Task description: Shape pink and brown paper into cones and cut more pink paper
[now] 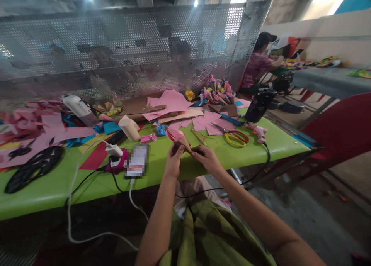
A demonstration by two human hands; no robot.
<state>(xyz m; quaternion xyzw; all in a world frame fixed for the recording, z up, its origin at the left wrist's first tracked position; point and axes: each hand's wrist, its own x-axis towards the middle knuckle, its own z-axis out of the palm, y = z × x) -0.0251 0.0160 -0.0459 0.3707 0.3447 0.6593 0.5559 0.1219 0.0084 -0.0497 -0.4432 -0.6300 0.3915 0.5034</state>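
The grip of the left hand (174, 157) is closed around a small paper cone (179, 138), which is held over the green tabletop (284, 136) with its pink wide end toward eleven o'clock, and the grip of the right hand (206, 158) pinches its brown narrow end at four o'clock. Seen from the cone, a blue bundle (161, 130) is just beside it at ten o'clock, pink sheets (203, 122) lie at two, scissors (228, 132) at three and a phone (136, 161) at eight.
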